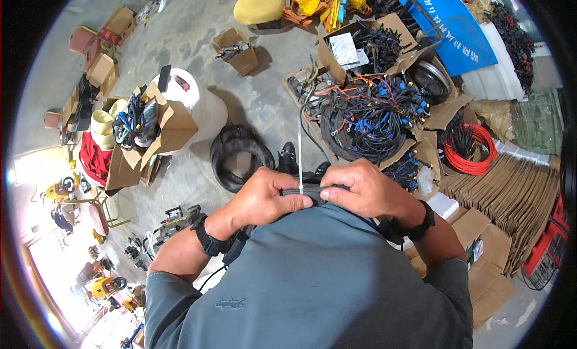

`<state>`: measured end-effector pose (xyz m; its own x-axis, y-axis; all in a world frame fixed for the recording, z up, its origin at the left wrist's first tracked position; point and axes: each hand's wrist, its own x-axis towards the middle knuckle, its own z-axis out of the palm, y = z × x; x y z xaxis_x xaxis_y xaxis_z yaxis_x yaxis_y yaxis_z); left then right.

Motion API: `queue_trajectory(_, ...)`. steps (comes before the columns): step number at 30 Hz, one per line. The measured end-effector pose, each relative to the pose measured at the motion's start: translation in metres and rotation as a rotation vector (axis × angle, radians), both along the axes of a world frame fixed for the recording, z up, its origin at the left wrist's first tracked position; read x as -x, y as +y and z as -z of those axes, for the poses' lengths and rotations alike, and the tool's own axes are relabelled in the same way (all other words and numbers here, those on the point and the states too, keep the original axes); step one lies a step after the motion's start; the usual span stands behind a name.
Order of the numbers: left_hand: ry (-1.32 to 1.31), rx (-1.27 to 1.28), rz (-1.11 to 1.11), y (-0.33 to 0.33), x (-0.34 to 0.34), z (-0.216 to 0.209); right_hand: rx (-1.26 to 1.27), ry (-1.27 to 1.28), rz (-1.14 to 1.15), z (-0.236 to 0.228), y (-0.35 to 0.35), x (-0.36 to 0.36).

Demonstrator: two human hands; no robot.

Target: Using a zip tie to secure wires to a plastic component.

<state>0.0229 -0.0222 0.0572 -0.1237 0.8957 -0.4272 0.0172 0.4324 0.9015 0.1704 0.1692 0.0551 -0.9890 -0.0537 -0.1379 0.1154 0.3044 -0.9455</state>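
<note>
Fastening step, judged in progress.
I find open floor (273, 84) ahead, edged right by the wire pile (375, 118), left by a black ring (225, 148). Left hand (262, 196) and right hand (360, 187), thumbs nearly together, pinch the dark bundle (316, 193) at the waist. Next move likely calls for steady grip, drawing the upright white tie (300, 145).

We're on one view: head-worn fisheye, left unit of the side-by-side pair, pitched steeply down over the chest. Upright, unmirrored. We're close in: grey-green shirt (312, 271) fills the lower middle, hands (363, 190) sit just below frame centre. Past them we get floor (198, 42), farther off. Straight edges bow toward the rim, corners go black.
</note>
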Motion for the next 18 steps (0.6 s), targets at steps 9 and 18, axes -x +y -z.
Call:
queue_trajectory(9,0.001,-0.1,0.051,-0.001,-0.002,0.011,0.081,-0.09,0.03,0.002,-0.007,-0.02)
queue_trajectory(18,-0.018,-0.077,0.036,-0.002,-0.001,0.015,0.116,-0.148,0.045,0.0,-0.008,-0.023)
